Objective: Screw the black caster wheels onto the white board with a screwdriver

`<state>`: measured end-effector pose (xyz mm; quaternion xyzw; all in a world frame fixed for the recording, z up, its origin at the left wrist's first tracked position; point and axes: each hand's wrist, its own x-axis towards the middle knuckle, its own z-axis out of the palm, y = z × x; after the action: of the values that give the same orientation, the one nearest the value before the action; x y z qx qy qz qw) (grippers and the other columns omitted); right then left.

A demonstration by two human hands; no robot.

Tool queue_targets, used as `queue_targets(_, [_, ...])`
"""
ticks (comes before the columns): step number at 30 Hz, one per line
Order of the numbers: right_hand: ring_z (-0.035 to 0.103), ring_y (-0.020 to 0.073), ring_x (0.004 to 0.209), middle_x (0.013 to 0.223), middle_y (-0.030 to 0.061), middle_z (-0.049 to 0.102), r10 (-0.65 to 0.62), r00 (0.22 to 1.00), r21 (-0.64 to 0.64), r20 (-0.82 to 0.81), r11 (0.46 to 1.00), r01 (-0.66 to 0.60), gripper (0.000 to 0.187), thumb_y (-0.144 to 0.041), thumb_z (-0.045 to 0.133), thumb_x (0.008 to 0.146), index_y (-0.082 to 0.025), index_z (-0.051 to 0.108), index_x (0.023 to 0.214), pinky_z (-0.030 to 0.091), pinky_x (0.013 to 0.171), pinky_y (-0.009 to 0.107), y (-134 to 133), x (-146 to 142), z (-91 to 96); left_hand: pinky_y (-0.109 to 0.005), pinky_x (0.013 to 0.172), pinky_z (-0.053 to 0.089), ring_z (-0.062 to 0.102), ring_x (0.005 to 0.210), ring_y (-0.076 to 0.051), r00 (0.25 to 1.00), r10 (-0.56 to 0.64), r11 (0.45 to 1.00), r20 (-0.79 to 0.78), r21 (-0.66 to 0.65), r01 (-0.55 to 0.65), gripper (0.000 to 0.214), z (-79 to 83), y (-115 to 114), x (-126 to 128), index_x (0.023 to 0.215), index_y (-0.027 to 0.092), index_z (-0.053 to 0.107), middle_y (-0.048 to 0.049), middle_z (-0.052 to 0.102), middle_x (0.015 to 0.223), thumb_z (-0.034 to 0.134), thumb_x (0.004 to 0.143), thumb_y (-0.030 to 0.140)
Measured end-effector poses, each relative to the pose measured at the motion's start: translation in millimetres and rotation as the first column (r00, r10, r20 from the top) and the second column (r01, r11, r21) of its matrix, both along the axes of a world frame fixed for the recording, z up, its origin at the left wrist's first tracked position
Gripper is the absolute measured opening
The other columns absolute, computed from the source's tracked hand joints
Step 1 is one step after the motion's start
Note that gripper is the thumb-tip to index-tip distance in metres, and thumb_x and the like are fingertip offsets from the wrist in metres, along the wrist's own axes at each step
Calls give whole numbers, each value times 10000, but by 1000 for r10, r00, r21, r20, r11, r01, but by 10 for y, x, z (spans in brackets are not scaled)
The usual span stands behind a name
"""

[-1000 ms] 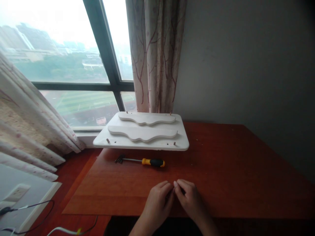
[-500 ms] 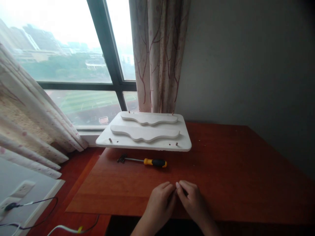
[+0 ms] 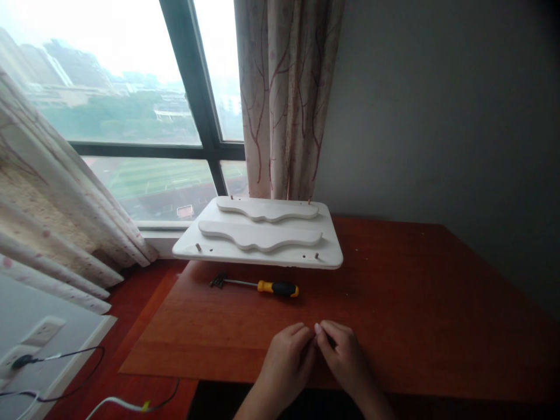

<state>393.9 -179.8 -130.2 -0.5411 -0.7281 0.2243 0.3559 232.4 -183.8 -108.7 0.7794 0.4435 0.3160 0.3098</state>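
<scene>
My left hand (image 3: 289, 356) and my right hand (image 3: 342, 353) meet at the fingertips over the near edge of the wooden table (image 3: 406, 303). Both have curled, closed fingers; whatever they may pinch is hidden. Beyond them lies a screwdriver (image 3: 277, 289) with a yellow and black handle, its shaft pointing left. Several small dark screws (image 3: 217, 281) lie by its tip. Farther back is a white board (image 3: 280, 256) with short wooden pegs near its corners. Two wavy-edged white slats, a nearer one (image 3: 258, 236) and a farther one (image 3: 268, 210), rest on it.
A window (image 3: 144, 105) with patterned curtains (image 3: 289, 99) stands behind the board. Grey wall (image 3: 429, 116) rises at the back right. At lower left, a plug (image 3: 21, 361) sits in a wall socket, with cables (image 3: 118, 400) trailing near the floor.
The view has shifted very slightly, so the scene sits a little farther right. Both hands keep the same pose, fingertips together.
</scene>
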Motion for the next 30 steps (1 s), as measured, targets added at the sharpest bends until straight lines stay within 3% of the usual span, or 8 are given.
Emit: queue_targets(30, [500, 112, 569, 607, -15, 528, -4, 1000, -34, -22, 999, 3, 405, -336, 392, 1028, -217, 391, 641, 331, 577, 254, 8, 3, 15, -242, 654, 382, 584, 723, -159, 1000, 6, 1000, -30, 26, -5, 164, -2, -10, -6, 806, 200, 508, -33, 607, 797, 466, 915, 85])
